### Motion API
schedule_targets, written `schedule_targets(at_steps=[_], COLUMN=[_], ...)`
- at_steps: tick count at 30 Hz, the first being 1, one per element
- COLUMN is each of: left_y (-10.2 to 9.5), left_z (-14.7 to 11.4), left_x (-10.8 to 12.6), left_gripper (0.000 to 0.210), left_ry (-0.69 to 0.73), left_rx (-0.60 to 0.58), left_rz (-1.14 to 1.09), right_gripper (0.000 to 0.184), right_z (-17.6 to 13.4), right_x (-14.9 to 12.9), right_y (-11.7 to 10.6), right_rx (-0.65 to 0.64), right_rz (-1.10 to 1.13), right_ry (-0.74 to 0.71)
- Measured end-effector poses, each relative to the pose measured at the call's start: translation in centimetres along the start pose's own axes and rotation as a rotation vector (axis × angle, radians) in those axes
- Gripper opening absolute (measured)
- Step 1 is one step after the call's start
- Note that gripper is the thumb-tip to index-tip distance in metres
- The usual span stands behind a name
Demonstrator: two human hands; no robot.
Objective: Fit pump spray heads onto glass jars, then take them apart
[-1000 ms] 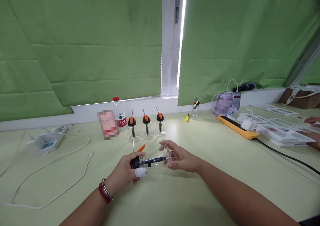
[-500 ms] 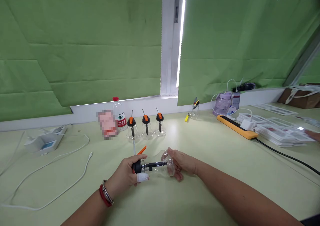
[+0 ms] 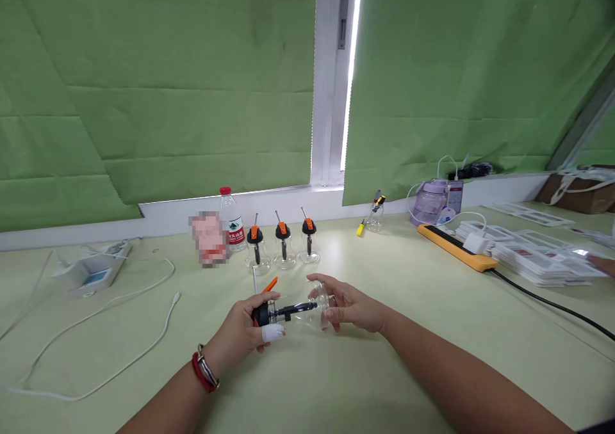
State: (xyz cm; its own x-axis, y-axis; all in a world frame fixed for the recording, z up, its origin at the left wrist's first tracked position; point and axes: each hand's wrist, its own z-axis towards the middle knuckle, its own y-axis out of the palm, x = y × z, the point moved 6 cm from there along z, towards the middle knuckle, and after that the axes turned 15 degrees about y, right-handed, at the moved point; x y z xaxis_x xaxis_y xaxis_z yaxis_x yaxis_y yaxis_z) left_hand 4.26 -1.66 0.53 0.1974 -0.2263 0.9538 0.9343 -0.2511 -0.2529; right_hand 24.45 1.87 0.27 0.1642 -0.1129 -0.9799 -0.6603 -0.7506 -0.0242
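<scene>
A clear dispenser bottle (image 3: 307, 319) lies sideways between my hands, its wide base to the right. Inside it runs a dark tube. My left hand (image 3: 252, 322), with white tape on one finger, is closed around the black cap end; an orange lever and a thin metal spout stick out above it. My right hand (image 3: 353, 303) grips the base, thumb on the near side and fingers over the far rim. Behind them stand three similar bottles with black-and-orange tops: a left one (image 3: 259, 260), a middle one (image 3: 285, 258) and a right one (image 3: 310, 251).
A red-capped water bottle (image 3: 234, 226) stands near the wall. White cables and a white power strip (image 3: 103, 271) lie left. To the right are a small glass jar (image 3: 376, 219) holding tools, a purple jug (image 3: 427, 203), an orange power strip (image 3: 456, 248) and stacked white cards (image 3: 538, 261).
My right hand has shifted its hold on the bottle's base, its thumb now showing on the near side. The bottle has risen slightly in view; my left hand keeps its grip.
</scene>
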Motion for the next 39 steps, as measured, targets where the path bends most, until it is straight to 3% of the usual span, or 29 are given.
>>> schedule_targets(at_steps=[5, 10, 14, 17, 25, 31, 39], left_y=[0.2, 0.4, 0.2, 0.0, 0.3, 0.3, 0.1], left_z=[0.0, -0.1, -0.1, 0.0, 0.0, 0.0, 0.1], left_x=[-0.7, -0.7, 0.0, 0.4, -0.3, -0.6, -0.4], left_gripper=[0.069, 0.07, 0.068, 0.066, 0.068, 0.07, 0.069], left_ry=[0.016, -0.006, -0.004, 0.003, -0.007, -0.02, -0.009], left_rx=[-0.027, -0.037, 0.003, 0.024, -0.029, -0.032, -0.017], left_rz=[0.011, 0.009, -0.013, -0.038, -0.02, -0.024, -0.044], right_gripper=[0.062, 0.076, 0.071, 0.081, 0.057, 0.059, 0.069], right_z=[0.8, 1.2, 0.5, -0.1, 0.4, 0.7, -0.3], right_x=[1.7, 2.7, 0.8, -0.7, 0.6, 1.3, -0.8], right_y=[0.0, 0.2, 0.2, 0.2, 0.3, 0.6, 0.3], right_rx=[0.004, 0.037, 0.064, 0.05, 0.014, 0.033, 0.042], right_rz=[0.032, 0.033, -0.009, -0.053, 0.007, -0.004, -0.061], right_ry=[0.116, 0.222, 0.085, -0.035, 0.08, 0.166, 0.018])
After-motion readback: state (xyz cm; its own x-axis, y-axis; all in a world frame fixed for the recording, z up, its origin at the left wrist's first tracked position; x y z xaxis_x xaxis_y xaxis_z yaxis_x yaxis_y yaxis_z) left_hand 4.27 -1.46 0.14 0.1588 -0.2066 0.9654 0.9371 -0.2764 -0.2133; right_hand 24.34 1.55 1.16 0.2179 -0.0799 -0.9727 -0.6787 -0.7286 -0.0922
